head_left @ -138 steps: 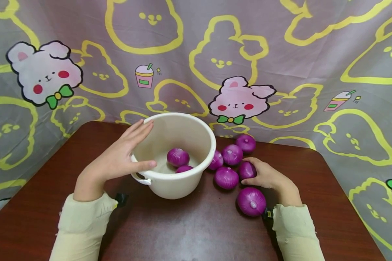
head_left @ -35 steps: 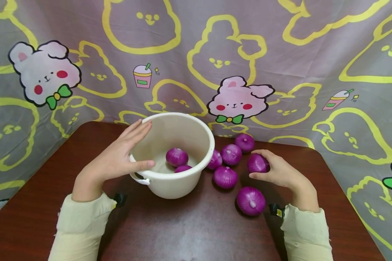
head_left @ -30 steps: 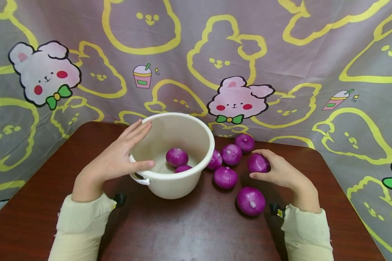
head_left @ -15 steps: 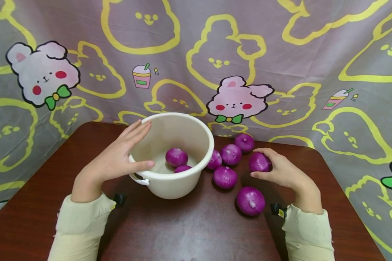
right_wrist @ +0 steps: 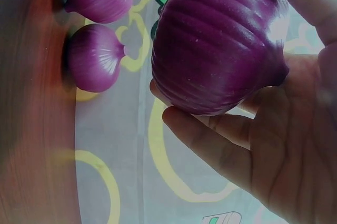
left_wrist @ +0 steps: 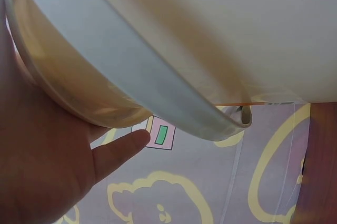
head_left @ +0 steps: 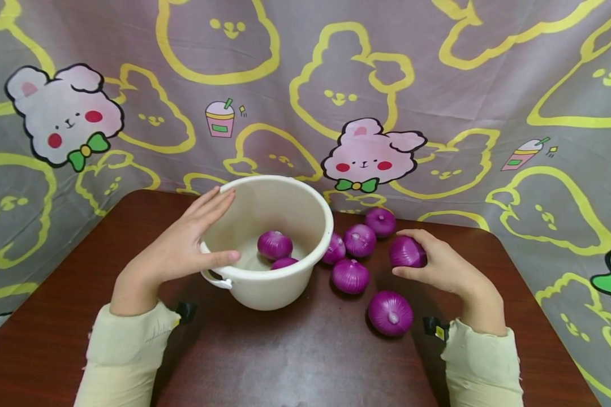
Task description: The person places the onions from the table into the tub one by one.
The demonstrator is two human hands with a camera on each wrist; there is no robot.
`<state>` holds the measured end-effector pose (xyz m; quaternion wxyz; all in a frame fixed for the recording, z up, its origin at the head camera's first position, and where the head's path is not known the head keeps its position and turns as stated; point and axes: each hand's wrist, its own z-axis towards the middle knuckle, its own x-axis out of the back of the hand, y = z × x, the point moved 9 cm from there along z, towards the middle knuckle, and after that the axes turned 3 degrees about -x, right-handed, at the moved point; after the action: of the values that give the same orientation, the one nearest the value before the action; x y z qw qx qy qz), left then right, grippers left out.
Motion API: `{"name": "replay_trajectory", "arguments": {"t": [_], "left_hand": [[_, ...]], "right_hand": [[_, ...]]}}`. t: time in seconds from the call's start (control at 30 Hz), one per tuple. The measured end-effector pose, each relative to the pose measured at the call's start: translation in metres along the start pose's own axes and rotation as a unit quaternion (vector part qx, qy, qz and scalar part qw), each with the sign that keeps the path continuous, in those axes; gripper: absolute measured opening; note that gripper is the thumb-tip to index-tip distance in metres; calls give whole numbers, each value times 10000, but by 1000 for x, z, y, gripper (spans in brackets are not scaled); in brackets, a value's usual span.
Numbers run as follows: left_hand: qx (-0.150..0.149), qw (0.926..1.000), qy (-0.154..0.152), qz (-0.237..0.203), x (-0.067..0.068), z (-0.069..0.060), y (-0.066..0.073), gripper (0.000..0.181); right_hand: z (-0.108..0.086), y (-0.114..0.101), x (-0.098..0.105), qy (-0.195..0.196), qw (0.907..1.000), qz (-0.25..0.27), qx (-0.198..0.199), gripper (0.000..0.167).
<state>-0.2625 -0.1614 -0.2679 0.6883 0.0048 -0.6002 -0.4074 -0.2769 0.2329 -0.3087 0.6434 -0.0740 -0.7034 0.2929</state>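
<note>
My right hand (head_left: 443, 265) grips a red onion (head_left: 408, 252), thumb on the near side and fingers on the far side. In the right wrist view this onion (right_wrist: 218, 42) looks raised off the table. My left hand (head_left: 180, 246) lies against the left side of a cream bucket (head_left: 272, 291), fingers and thumb stretched out over its rim. The left wrist view shows the bucket's rim (left_wrist: 131, 58) close up beside that hand. Inside the bucket lie two visible red onions, one in full view (head_left: 275, 245) and one (head_left: 284, 263) partly hidden by the rim.
Several more red onions rest on the brown table (head_left: 285, 362) right of the bucket: a nearest one (head_left: 390, 314), one (head_left: 350, 277) beside the bucket, and a back one (head_left: 380, 222). A patterned curtain (head_left: 265, 102) hangs behind the table.
Since the earliest frame my right hand has carried its onion right and slightly back, apart from the cluster. That drift continues slowly. The left hand and bucket stay put.
</note>
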Motion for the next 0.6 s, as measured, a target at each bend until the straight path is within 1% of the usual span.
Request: {"name": "replay_trajectory", "arguments": {"t": [0.23,0.6], "left_hand": [[2,10000,-2,36,0,0,0,99],[1,10000,27,-6,-1,0,0,99]], "right_hand": [[-2,2,3,4,9999,-35,-151,78],[-5,-1,5,29,9999,-21,-125,78]]}}
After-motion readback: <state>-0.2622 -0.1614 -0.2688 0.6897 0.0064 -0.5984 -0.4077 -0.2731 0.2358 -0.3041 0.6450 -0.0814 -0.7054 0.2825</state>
